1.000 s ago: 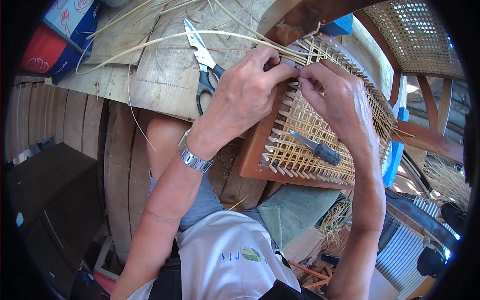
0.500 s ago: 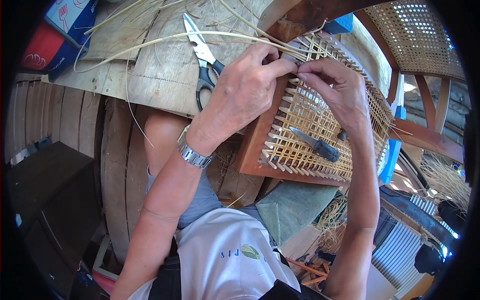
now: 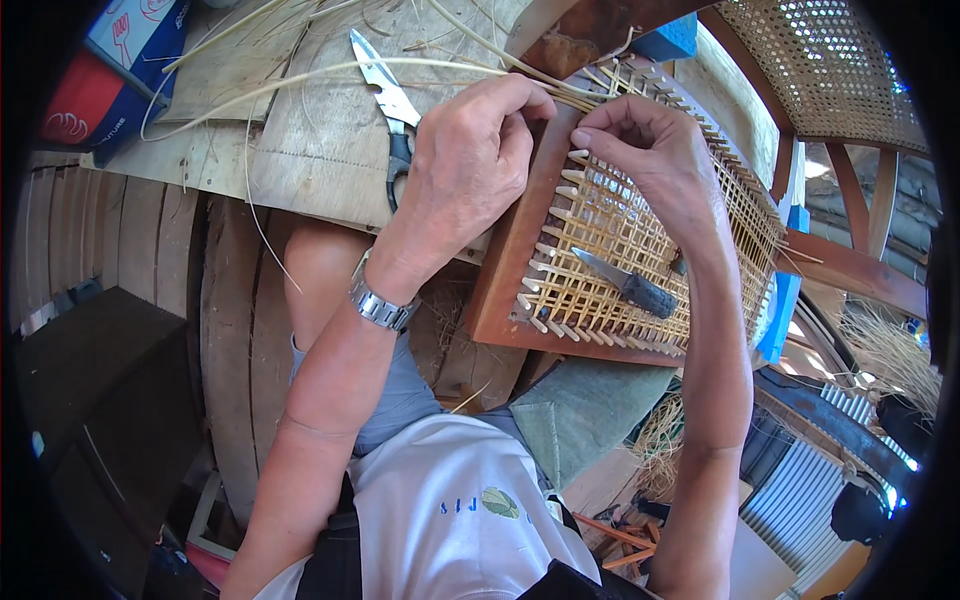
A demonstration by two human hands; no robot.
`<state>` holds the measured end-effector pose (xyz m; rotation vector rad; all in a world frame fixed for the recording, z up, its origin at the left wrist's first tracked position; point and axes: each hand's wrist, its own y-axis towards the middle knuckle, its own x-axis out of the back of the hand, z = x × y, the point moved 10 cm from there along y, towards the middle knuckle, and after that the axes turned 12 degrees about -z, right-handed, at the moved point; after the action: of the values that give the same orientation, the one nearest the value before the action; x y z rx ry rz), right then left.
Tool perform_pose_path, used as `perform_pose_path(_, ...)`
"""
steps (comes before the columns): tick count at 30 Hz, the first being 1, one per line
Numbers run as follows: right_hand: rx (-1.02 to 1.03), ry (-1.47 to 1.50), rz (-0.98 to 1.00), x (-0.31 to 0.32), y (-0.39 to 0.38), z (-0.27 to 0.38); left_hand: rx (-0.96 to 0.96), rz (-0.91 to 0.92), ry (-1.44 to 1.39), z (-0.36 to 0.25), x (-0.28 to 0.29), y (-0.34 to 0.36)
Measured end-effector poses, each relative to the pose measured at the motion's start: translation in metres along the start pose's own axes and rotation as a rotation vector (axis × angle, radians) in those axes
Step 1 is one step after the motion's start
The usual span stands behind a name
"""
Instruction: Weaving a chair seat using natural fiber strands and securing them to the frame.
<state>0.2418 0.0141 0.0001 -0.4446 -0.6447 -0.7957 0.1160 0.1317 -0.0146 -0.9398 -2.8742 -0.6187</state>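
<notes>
Woven cane seat (image 3: 620, 228); long strand (image 3: 440, 64), best kept taut, untwisted; left hand (image 3: 472, 165), right hand (image 3: 652, 150): fingers bent, whether either grips cannot be told.

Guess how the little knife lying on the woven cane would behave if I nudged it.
The knife is probably stiff, since its blade looks like straight metal. It might catch rather than glide, because the woven cane beneath is an open grid. The handle is likely the heavier end, being visibly thicker.
</notes>
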Motion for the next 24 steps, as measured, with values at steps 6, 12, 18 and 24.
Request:
perform_pose_path(6,0.047,-0.043,-0.051,-0.001,-0.002,0.003,0.004,-0.022,-0.023,0.0,0.004,0.001)
perform_pose_path(12,0.013,0.041,-0.034,0.002,-0.003,-0.003,0.02,-0.013,-0.023,0.001,0.003,0.001)
perform_pose_path(18,0.053,-0.083,-0.055,0.0,-0.004,0.003,-0.097,-0.042,0.03,-0.013,0.0,-0.001)
perform_pose_path(24,-0.024,0.346,-0.261,0.03,-0.016,-0.01,-0.186,-0.088,0.052,-0.037,0.003,-0.012)
